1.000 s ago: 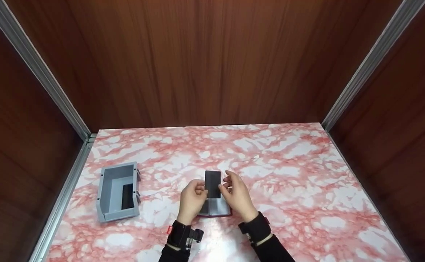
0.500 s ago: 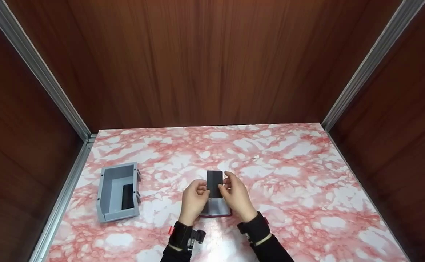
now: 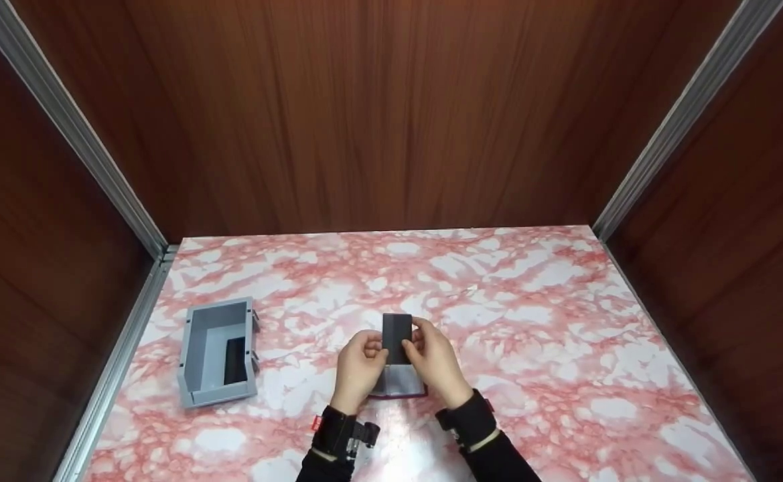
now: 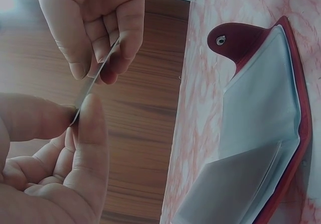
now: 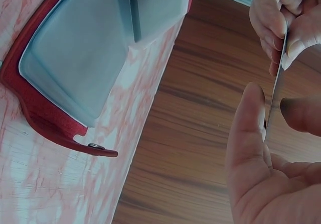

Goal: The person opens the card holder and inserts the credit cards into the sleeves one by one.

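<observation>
A thin dark card (image 3: pixel 398 338) is held up between both hands, above a small red card holder (image 3: pixel 406 383). My left hand (image 3: pixel 359 367) pinches its lower left edge between thumb and index finger. At the right edge, my right hand (image 3: pixel 437 360) has its thumb over the front and its index finger by the upper corner. Both wrist views show the card (image 5: pixel 276 91) nearly edge-on. The card holder (image 4: pixel 258 98) lies spread out with its clear plastic sleeves showing, and a snap tab (image 4: pixel 233 40) sticks out from its red cover.
On the left of the table stands a grey plastic bin (image 3: pixel 220 399) with a black flat item (image 3: pixel 235 361) inside. Dark wood-grain panels (image 3: pixel 378 120) wall in the pink marbled table (image 3: pixel 512 294) at the back and sides.
The card has shifted slightly right, with the left hand moving along. My right index finger has bent in toward the card's upper corner. The card holder and bin have stayed put.
</observation>
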Tool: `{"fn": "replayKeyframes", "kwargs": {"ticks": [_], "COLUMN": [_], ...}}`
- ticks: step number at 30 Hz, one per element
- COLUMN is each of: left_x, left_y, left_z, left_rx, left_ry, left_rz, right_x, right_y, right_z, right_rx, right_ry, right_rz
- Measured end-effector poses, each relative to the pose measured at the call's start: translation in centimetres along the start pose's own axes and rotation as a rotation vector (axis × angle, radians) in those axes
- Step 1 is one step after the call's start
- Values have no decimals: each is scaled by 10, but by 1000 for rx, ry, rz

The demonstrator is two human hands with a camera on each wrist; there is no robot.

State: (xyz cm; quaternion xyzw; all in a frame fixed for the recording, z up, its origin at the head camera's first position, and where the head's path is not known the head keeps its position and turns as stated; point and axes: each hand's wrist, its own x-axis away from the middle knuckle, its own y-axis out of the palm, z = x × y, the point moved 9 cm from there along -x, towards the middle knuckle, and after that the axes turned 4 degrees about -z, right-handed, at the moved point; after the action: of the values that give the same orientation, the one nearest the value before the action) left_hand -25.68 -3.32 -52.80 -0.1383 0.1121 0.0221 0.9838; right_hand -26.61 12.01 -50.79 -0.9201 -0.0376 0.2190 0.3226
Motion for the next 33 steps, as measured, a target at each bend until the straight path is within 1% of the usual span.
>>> {"fn": "replayKeyframes", "kwargs": {"ticks": [8, 19, 29, 31, 33], "left_x": [1, 1, 0, 0, 0], "left_y": [0, -1, -1, -1, -3], "left_z": [0, 8, 10, 10, 11], "left_rx": [-5, -81, -138, -148, -174], "left_ry": [-9, 48, 75, 80, 91], "left_rz": [6, 16, 20, 23, 32], "right_x": [0, 1, 0, 0, 0], "right_y": [0, 0, -2, -2, -3], "right_z": [-1, 0, 2, 2, 4], "right_rx": [-8, -60, -107, -101, -103], "right_ry": [12, 22, 23, 23, 38], "right_rz": [2, 10, 19, 17, 19]}}
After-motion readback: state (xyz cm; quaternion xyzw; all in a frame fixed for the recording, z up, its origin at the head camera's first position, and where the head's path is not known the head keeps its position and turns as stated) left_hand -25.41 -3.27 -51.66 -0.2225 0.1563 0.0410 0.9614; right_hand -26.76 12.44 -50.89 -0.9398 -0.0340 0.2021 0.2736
